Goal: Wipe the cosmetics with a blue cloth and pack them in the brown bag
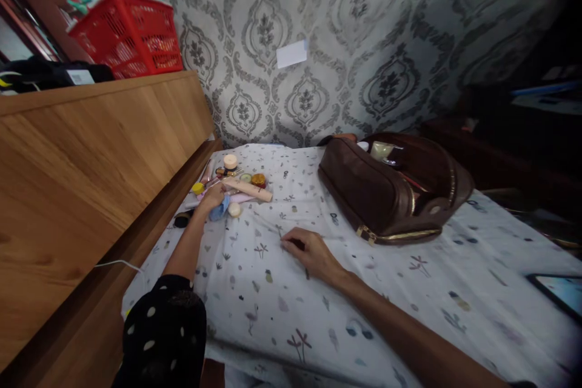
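My left hand (212, 199) is at the heap of cosmetics on the patterned sheet (273, 315), its fingers closed at the near end of a peach-coloured tube (250, 189). Around it lie a jar with a pale lid (230, 162), an amber jar (259, 180), a yellow cap (197, 188), a crumpled blue item (219, 209) and a small round cream-coloured piece (234, 210). Further right, my right hand (311, 251) rests low over the sheet with curled fingers and nothing visible in them. What lies beneath my left fingers is hidden.
An unzipped brown bag (364, 188) with items inside stands on the right. A wooden headboard (109, 157) runs along the left, bearing a red basket (131, 33). A phone-like device (561, 291) lies at the right edge; a white cable (120, 263) is at left.
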A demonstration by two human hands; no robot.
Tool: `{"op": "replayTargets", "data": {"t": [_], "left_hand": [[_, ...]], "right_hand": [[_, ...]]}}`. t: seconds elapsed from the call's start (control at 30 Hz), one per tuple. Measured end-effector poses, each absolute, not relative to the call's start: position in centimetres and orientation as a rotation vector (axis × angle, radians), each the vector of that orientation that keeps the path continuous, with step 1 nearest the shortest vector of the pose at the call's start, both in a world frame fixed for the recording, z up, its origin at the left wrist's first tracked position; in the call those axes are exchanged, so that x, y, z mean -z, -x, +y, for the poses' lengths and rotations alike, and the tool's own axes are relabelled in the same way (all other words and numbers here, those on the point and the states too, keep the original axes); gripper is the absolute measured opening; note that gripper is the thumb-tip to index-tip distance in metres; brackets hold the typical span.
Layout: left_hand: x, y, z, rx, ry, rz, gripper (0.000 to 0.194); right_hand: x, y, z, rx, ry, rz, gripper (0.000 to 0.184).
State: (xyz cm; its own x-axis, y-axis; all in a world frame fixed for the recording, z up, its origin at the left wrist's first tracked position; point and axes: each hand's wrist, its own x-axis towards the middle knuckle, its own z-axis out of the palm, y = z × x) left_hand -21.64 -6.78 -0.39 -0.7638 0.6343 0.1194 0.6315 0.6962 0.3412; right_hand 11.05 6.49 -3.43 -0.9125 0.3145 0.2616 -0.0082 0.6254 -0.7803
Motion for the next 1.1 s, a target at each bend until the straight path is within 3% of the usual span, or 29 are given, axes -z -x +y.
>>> {"op": "replayTargets", "data": {"t": [0.2, 0.43, 0.77, 1.1], "left_hand": [[0.4, 17.6, -8.5, -0.815, -1.229, 2.852, 0.037], [0.8, 15.6, -10.1, -1.016, -1.216, 2.779, 0.04], [1.6, 16.0, -8.6, -0.69, -1.004, 2.904, 0.036], [-1.7, 15.9, -8.9, -0.585, -1.076, 2.899, 0.041]], "right_hand": [[3.3, -11.3, 6.6, -1.181, 0.232, -2.459, 0.016], [2.9, -11.5, 6.3, -1.154, 0.204, -2.48, 0.017], [3.0, -11.5, 6.4, -1.16, 0.17, -2.479, 0.018], [3.1, -11.4, 6.6, -1.13, 0.152, -2.493, 0.017]]}}
